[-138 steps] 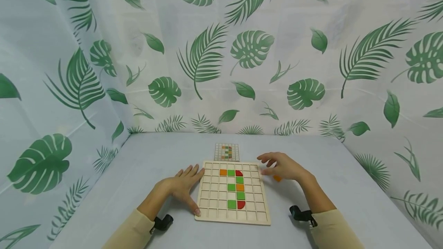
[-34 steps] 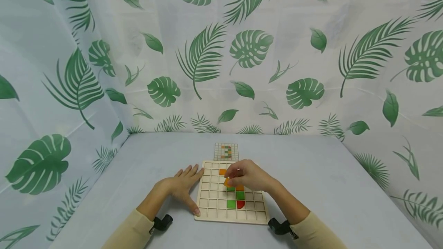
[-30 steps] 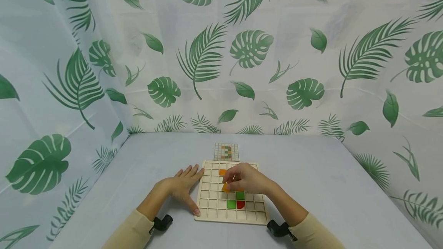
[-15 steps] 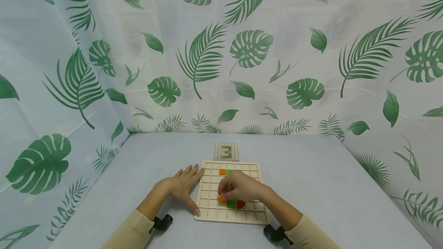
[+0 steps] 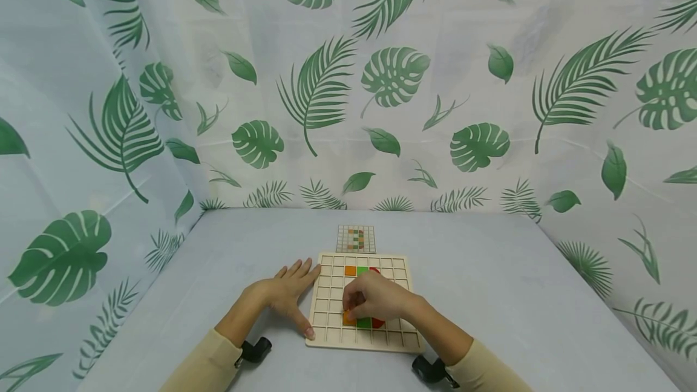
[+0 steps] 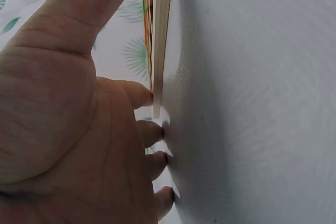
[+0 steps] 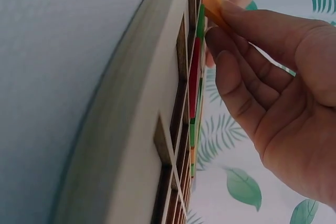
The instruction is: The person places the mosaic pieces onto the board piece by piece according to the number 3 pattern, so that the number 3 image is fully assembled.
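Observation:
In the head view, a wooden grid board lies flat with coloured tiles in its cells. My right hand is over the middle of the board. Its thumb and fingers pinch an orange square tile at the cell left of a green tile in the lower row. The right wrist view shows this orange tile tilted against the grid. A red rounded tile sits beside the green one. My left hand lies spread at the board's left edge, thumb on the near corner. The right hand hides the middle tiles.
Behind the board lies a small card printed with a grid and coloured pattern. Along the far row are an orange tile and a green tile. A leaf-print curtain stands behind the pale table.
My right hand has come from the board's right side across it, then moved nearer and left, lowering the orange tile into the lower row. My left hand stays put.

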### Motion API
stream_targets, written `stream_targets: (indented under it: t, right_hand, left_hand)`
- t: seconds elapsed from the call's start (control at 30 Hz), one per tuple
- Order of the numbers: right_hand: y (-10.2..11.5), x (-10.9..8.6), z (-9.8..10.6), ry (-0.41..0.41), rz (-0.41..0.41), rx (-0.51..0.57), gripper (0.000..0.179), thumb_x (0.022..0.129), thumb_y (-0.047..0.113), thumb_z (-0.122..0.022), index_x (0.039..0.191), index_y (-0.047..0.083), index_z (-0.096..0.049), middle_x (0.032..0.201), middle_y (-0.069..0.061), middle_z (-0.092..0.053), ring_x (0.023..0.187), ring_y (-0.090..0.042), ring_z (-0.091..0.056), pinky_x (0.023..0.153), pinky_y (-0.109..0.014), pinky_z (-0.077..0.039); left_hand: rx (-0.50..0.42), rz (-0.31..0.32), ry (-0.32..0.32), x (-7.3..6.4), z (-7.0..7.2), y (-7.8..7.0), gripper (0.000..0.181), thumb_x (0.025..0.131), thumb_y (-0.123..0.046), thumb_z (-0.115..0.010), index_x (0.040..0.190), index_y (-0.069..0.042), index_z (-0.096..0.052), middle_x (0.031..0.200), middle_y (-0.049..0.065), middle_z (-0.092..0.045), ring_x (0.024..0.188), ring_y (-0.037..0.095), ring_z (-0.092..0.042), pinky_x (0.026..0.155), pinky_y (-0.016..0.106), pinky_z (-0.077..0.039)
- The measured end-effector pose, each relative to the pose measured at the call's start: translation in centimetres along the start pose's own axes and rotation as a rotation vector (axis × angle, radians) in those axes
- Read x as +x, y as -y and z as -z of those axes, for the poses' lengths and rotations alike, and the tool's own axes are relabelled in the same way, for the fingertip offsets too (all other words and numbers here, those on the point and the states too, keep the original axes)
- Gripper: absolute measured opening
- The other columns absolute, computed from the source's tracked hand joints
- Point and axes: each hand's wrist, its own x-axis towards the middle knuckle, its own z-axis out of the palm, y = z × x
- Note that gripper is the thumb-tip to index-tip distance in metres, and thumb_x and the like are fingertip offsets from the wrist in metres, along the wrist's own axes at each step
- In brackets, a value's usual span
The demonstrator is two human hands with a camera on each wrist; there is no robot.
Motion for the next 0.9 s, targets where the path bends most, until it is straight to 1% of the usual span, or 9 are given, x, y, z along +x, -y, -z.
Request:
stream_targets:
  t: [0.23, 0.43, 0.63, 0.77, 0.83, 0.9]
  right_hand:
    - [-0.2, 0.0, -0.2, 0.021, -0.030, -0.038, 0.011, 0.088, 0.010, -0.083, 0.084, 0.018, -0.076, 0.079, 0.013, -0.071, 0.068, 0.003, -0.059, 0.067, -0.017, -0.055]
    - [-0.1, 0.0, -0.1, 0.041, -0.027, -0.047, 0.010, 0.085, 0.010, -0.086, 0.085, 0.017, -0.079, 0.083, 0.013, -0.070, 0.069, 0.002, -0.058, 0.063, -0.017, -0.054]
    - [-0.3, -0.1, -0.1, 0.046, -0.011, -0.078, 0.008, 0.086, 0.013, -0.086, 0.087, 0.019, -0.080, 0.082, 0.015, -0.069, 0.068, 0.003, -0.057, 0.062, -0.017, -0.052]
    - [-0.7, -0.3, 0.3, 0.018, 0.019, -0.105, 0.004, 0.090, 0.019, -0.083, 0.089, 0.020, -0.080, 0.083, 0.017, -0.069, 0.070, 0.002, -0.057, 0.064, -0.018, -0.053]
    - [-0.9, -0.5, 0.6, -0.016, 0.039, -0.106, 0.002, 0.093, 0.022, -0.080, 0.092, 0.021, -0.080, 0.085, 0.018, -0.069, 0.072, 0.001, -0.058, 0.066, -0.019, -0.054]
    - [-1.3, -0.7, 1.2, -0.060, 0.050, -0.098, 0.005, 0.096, 0.025, -0.077, 0.095, 0.021, -0.081, 0.088, 0.018, -0.071, 0.075, 0.000, -0.059, 0.068, -0.020, -0.054]
  left_hand:
    - [-0.005, -0.008, 0.001, 0.0, 0.0, 0.1, 0.145, 0.062, -0.075, -0.088, 0.169, -0.017, -0.008, 0.176, 0.015, -0.002, 0.163, 0.038, -0.001, 0.131, 0.059, -0.009]
    - [-0.005, -0.003, -0.004, 0.0, 0.1, 0.1, 0.145, 0.063, -0.074, -0.088, 0.169, -0.016, -0.008, 0.176, 0.016, -0.002, 0.163, 0.038, -0.001, 0.131, 0.059, -0.010]
    - [-0.010, -0.004, -0.001, -0.1, 0.1, 0.0, 0.144, 0.063, -0.073, -0.088, 0.169, -0.016, -0.009, 0.176, 0.016, -0.003, 0.163, 0.039, -0.002, 0.130, 0.060, -0.010]
    - [-0.026, -0.002, 0.010, -0.2, 0.2, -0.2, 0.143, 0.062, -0.072, -0.090, 0.169, -0.018, -0.011, 0.176, 0.016, -0.004, 0.163, 0.040, -0.002, 0.130, 0.061, -0.009]
    - [-0.026, 0.001, 0.012, -0.1, 0.2, -0.3, 0.142, 0.062, -0.072, -0.089, 0.169, -0.021, -0.012, 0.176, 0.015, -0.004, 0.163, 0.040, -0.001, 0.130, 0.060, -0.009]
    - [-0.019, 0.003, 0.009, -0.1, 0.3, -0.3, 0.140, 0.063, -0.074, -0.088, 0.169, -0.021, -0.013, 0.176, 0.015, -0.004, 0.163, 0.039, -0.001, 0.130, 0.060, -0.009]
